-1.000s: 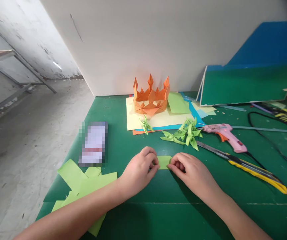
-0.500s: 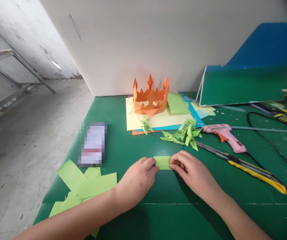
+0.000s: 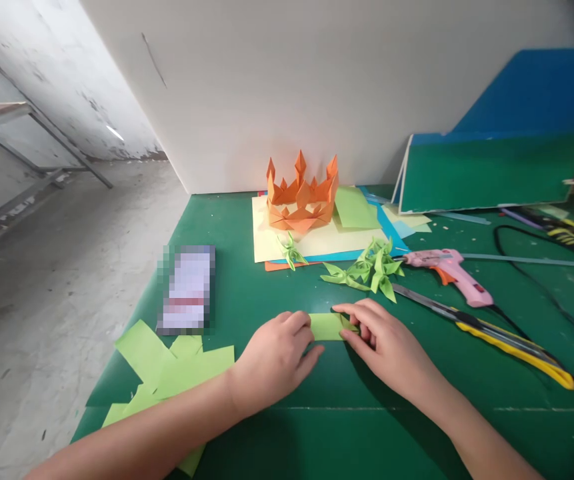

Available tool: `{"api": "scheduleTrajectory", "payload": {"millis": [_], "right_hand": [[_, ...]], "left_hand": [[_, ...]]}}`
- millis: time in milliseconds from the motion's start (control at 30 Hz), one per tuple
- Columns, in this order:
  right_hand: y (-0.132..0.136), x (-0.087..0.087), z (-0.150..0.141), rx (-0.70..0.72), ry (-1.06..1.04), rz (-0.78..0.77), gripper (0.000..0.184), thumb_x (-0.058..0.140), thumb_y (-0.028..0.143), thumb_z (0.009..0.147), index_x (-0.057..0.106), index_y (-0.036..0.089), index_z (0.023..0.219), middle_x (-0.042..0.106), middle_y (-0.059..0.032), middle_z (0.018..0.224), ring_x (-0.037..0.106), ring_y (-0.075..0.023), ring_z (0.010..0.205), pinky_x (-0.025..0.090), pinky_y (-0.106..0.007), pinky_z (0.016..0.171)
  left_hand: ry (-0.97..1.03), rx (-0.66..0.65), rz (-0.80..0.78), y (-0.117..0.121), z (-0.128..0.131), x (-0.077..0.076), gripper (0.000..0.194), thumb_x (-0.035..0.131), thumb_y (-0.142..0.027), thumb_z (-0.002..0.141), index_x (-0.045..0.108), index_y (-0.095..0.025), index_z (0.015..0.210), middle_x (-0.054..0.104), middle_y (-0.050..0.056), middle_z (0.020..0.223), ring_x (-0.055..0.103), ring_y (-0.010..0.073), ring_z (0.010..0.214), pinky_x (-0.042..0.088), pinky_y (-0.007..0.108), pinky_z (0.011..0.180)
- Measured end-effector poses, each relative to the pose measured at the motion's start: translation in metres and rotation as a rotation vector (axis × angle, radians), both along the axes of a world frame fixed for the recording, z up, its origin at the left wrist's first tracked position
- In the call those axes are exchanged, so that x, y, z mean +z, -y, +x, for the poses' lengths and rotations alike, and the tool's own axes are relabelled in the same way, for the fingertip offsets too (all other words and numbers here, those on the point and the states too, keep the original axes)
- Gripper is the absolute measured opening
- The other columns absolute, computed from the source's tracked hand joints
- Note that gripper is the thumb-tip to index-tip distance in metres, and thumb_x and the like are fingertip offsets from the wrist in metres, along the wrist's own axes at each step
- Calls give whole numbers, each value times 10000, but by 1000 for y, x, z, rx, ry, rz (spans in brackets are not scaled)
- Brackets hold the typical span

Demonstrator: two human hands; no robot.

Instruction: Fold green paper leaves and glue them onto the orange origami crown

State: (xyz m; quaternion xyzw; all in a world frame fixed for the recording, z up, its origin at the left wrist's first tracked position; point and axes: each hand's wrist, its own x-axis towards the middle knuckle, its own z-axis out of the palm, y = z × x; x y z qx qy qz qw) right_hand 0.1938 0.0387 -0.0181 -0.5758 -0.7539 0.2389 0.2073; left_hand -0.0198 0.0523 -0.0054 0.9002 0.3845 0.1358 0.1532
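Paper strip [image 3: 325, 327], light green, lies flat on the green table [image 3: 247, 287], in front of the orange paper crown [image 3: 303, 213] and between the two hands. At its right end, a corner is folded over into a small, darker triangle.

On the crown's near side and a little to its left, the left hand [image 3: 277, 353] rests over the strip's left end. Its fingers are curled down over the paper and its thumb stands apart from them; whether they pinch the strip or only press it, I cannot tell. The right hand [image 3: 387, 337], in front of the crown and to its right, has its forefinger and thumb parted around the folded end, with the thumb by the near edge and the other fingers bent inward.

Beneath the crown are a cream sheet [image 3: 261, 243] and other coloured papers. Just in front of the crown sits one folded green flower [image 3: 291, 252], and to its front right a cluster of folded green pieces [image 3: 379, 263]. Farther right of the crown lie a pink glue gun [image 3: 469, 280], its tip near the cluster, and a yellow cutter knife [image 3: 521, 355]. Left of the crown and nearer are a blurred phone [image 3: 187, 287] and, closer again, overlapping green sheets [image 3: 199, 370], partly under the left forearm.
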Motion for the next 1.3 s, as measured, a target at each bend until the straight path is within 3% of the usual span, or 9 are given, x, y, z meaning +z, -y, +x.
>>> {"api": "scheduleTrajectory", "payload": {"millis": [100,233,467,600,900,1133,1300], "right_hand": [[0,-1,-4,-26,54,25,245,521,320,903,599,272,1130,602,-52,1023,585,-129,668,466,-252,550],[-1,-1,-7,-64,93,41,202,567,340,879,615,285,1068,604,-42,1064,614,-156,769,474,-258,577],[-4,-5,-9,-97,40,103,113,547,327,889,624,273,951,638,-19,966,571,-131,672,404,-241,503],[-3,-9,-9,-82,31,127,129,480,283,930,607,258,932,637,-17,941,572,-131,700,402,-240,541],[2,-12,-8,-3,86,172,238,369,319,987,578,253,1079,614,-63,1060,610,-184,911,456,-271,678],[4,-10,-11,48,215,159,250,404,321,975,538,264,1177,569,-78,1077,589,-211,946,466,-301,695],[4,-11,-11,42,223,171,237,435,311,963,541,266,1170,566,-72,1060,590,-207,930,471,-288,673]], "left_hand": [[37,56,-71,-9,2,-4,212,509,-293,931,605,-170,788,616,57,987,611,159,718,522,313,695],[131,103,-136,-14,3,-8,91,600,-262,877,580,-196,937,592,54,1184,610,133,706,523,296,679],[224,113,-240,-18,3,-9,91,655,-222,825,610,-207,903,617,31,1073,618,135,723,533,287,701],[212,88,-256,-19,2,-6,75,595,-188,862,632,-201,925,608,43,1070,637,154,815,534,294,763],[121,26,-199,-17,0,-4,161,484,-186,928,627,-165,1000,595,88,1121,645,201,925,524,352,853],[120,2,-192,-18,-1,-1,189,473,-169,929,641,-177,1016,602,81,1126,637,204,968,519,357,884],[170,-57,-270,-24,-9,1,275,447,-124,922,651,-200,1090,583,75,1186,605,186,1029,493,338,929]]}}
